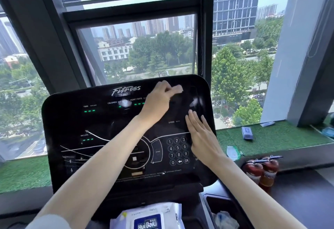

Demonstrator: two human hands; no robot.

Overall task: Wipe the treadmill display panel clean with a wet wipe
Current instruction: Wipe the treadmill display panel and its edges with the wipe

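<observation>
The black glossy treadmill display panel (75, 120) fills the middle of the view, with green lights, a number keypad and the word Fitness at its top. My left hand (159, 100) reaches across to the panel's upper right and pinches a small white wet wipe (178, 89) against the surface; the wipe looks blurred. My right hand (202, 135) lies flat with straight fingers on the panel's right side, just above and right of the keypad.
A white pack of wet wipes (148, 218) lies below the panel at the bottom edge. Right of it sits a dark tray (222, 212) with crumpled plastic. Two red fire extinguishers (262, 171) stand at the right. A small blue pack (247, 133) rests on the green-turf windowsill.
</observation>
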